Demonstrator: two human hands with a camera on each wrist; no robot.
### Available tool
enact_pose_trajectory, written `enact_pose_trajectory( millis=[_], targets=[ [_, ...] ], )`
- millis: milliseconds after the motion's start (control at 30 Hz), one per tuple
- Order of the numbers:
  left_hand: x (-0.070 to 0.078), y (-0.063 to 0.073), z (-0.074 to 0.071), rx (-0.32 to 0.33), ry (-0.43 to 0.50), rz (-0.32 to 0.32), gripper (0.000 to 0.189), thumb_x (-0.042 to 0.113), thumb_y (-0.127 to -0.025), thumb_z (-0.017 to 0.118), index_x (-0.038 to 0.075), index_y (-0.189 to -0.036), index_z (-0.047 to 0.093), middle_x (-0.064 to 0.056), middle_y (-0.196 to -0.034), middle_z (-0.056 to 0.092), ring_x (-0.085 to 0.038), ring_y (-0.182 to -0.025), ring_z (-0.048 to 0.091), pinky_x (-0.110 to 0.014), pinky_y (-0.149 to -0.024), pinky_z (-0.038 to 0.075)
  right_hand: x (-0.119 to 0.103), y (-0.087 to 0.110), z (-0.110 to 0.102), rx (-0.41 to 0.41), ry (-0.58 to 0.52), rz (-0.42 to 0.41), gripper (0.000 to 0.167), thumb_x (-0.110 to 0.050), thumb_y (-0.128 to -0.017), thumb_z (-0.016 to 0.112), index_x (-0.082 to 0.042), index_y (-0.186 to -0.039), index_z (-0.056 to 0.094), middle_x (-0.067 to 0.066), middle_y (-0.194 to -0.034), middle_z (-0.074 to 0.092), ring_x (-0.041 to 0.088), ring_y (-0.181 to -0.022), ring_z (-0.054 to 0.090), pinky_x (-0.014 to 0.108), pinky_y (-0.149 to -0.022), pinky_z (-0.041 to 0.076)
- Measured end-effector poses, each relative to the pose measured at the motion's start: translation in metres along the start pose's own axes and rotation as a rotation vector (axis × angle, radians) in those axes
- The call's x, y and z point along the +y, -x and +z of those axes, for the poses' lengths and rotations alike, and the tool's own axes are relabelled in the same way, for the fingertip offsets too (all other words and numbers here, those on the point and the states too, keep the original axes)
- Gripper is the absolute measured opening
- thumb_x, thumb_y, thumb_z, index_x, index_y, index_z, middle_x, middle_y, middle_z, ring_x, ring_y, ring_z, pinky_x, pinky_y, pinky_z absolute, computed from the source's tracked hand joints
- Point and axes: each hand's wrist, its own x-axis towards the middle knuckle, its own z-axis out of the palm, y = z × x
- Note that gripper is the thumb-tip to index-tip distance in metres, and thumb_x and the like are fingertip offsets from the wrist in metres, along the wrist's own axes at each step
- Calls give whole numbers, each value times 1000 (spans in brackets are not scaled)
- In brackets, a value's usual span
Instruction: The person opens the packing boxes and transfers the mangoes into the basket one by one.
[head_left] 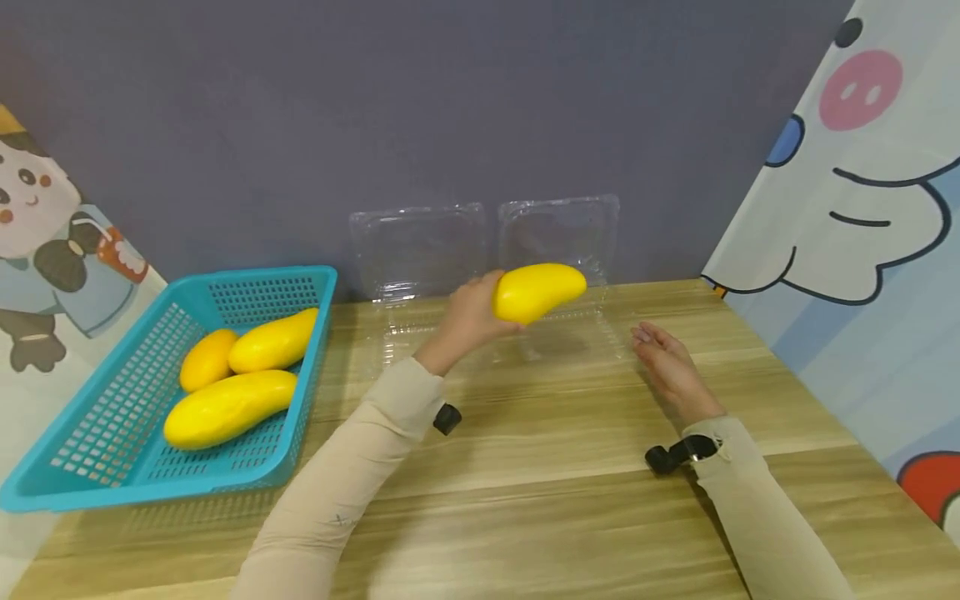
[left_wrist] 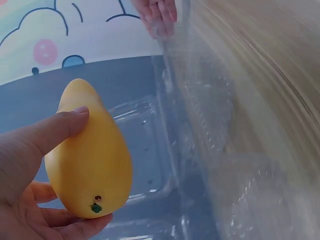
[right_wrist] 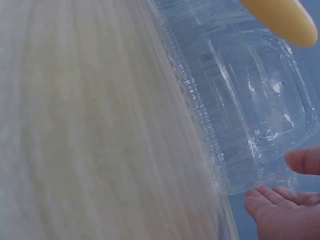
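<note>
A yellow mango (head_left: pixel 538 292) is gripped in my left hand (head_left: pixel 471 321), thumb on one side and fingers round the other. In the left wrist view the mango (left_wrist: pixel 90 155) shows its green stem spot at the lower end. It hangs over the right one of two clear plastic clamshell boxes, whose raised lid (head_left: pixel 558 233) leans toward the wall. The left box (head_left: pixel 408 329) stands partly behind my left hand. My right hand (head_left: pixel 671 371) is beside the right box, holding nothing; in the right wrist view its fingertips (right_wrist: pixel 260 195) lie right at the box's edge.
A blue plastic basket (head_left: pixel 300 433) at the left holds three more mangoes, among them a long one (head_left: pixel 228 408) in front. Behind the boxes rises a grey wall (head_left: pixel 480 108). Cartoon-printed sheets (head_left: pixel 862 208) flank the wooden table (head_left: pixel 562 508).
</note>
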Motion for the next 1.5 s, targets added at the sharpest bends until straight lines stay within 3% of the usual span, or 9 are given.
enact_pose_trajectory(
  millis=[167, 333, 767, 1000, 1200, 1500],
  targets=[
    [-5, 15, -19, 39, -1, -6, 90, 39, -68, 83, 2, -138, 42, -15, -128, 56, -31, -114, 54, -45, -97, 43, 1, 0, 0, -9, 16, -15, 61, 0, -99, 34, 8, -146, -3, 28, -154, 1, 32, -143, 5, 23, -113, 19],
    [-11, 30, -38, 69, -28, -55, 86, 40, -68, 82, 1, -136, 44, -16, -122, 59, -31, -107, 57, -45, -91, 46, 3, -1, -2, -14, -5, -3, 62, 1, -98, 35, 8, -147, -4, 27, -154, 0, 30, -144, 5, 25, -114, 18],
    [-29, 71, -85, 40, -55, -116, 85, 43, -75, 76, 5, -141, 39, -16, -131, 54, -33, -110, 54, -49, -90, 44, -1, -3, -5, -59, 23, -17, 63, -2, -100, 34, 6, -147, -7, 27, -154, -3, 29, -144, 2, 26, -115, 14],
    [-39, 91, -102, 37, -41, -141, 87, 43, -76, 75, 6, -144, 35, -15, -135, 50, -31, -109, 55, -48, -87, 46, 2, -2, -6, -43, 28, -15, 63, -5, -100, 36, 9, -146, -4, 28, -153, 0, 27, -144, 6, 25, -114, 16],
    [-56, 106, -115, 31, -40, -175, 86, 44, -77, 74, 7, -144, 35, -14, -132, 53, -32, -102, 56, -48, -83, 45, 6, -1, -6, -47, 26, -20, 67, -11, -101, 40, 8, -146, -4, 28, -153, -2, 27, -144, 4, 25, -114, 16],
    [-73, 132, -137, 51, -62, -216, 88, 50, -79, 70, 8, -146, 32, -16, -134, 50, -31, -99, 54, -46, -80, 44, 5, -2, -8, -73, 38, -31, 64, -7, -100, 36, 9, -145, -6, 29, -152, -4, 26, -144, 4, 25, -114, 15]
  ],
)
